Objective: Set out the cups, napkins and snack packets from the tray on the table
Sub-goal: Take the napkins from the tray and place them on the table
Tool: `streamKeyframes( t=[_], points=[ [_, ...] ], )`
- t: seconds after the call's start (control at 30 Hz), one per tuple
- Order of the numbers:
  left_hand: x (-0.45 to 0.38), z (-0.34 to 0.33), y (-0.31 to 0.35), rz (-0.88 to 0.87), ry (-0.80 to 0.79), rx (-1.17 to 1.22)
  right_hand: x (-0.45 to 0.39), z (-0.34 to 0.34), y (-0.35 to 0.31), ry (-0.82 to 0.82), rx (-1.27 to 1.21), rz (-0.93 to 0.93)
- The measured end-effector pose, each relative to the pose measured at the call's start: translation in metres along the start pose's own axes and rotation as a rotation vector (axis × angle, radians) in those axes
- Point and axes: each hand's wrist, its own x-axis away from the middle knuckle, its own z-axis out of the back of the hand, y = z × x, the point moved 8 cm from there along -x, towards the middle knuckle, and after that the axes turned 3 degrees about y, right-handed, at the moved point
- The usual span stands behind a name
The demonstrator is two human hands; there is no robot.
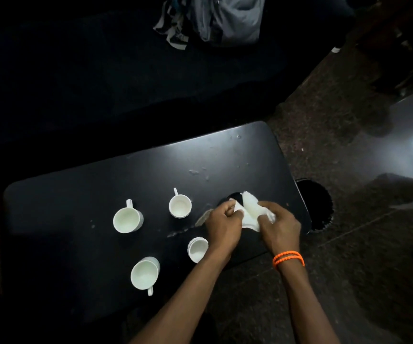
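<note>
1. White napkins (249, 212): no legible writing; pinched between left hand (222, 225) and right hand (278, 225), above the dark table (76, 175).
2. Four white cups: nearest cup (197, 249) just below the left hand; remaining three to its left.
3. Orange bracelet (288, 258): on right wrist.

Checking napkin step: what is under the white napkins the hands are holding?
Under the napkins, gripped by the left hand and right hand, a dark round object shows partly on the table. The rest is covered.
</note>
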Motion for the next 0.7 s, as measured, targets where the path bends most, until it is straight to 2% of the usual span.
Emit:
streamKeyframes(
  t=[0.13, 0.43, 0.5, 0.63, 0.7],
  points=[
    [-0.004, -0.003, -0.014, 0.082, -0.09, -0.047, -0.011, -0.019, 0.005, -0.102, 0.096, 0.019],
    [-0.018, 0.003, -0.019, 0.139, 0.02, 0.154, -0.035, -0.052, -0.003, -0.188, 0.216, 0.001],
    [-0.021, 0.004, -0.021, 0.146, 0.036, 0.156, -0.035, -0.051, -0.004, -0.153, 0.235, 0.016],
    [-0.023, 0.004, -0.026, 0.142, 0.012, 0.148, -0.031, -0.032, -0.001, 0.062, 0.183, 0.015],
    [-0.024, 0.004, -0.028, 0.135, -0.001, 0.118, -0.03, -0.038, 0.005, 0.015, 0.168, 0.003]
  ],
)
